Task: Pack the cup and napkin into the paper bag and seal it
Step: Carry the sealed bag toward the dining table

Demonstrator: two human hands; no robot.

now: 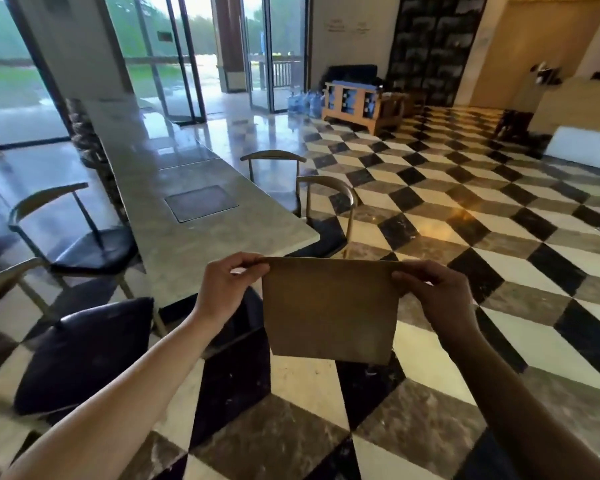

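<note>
A flat brown paper bag [329, 310] hangs from two hands, its top corners hidden behind the pinching fingers of the left hand [227, 284] and the right hand [433, 292]; whether anything lies inside the bag cannot be told. Both forearms run off the bottom edge. Behind the bag, part of the checkered floor [465, 209] and the near end of the stone table [187, 233] are covered. Left of the bag, a dark-cushioned chair [84, 351] is blurred, and another chair [0, 282] is cut by the left edge. Far beyond the bag, the wall lettering [349, 26] is too small to read.
</note>
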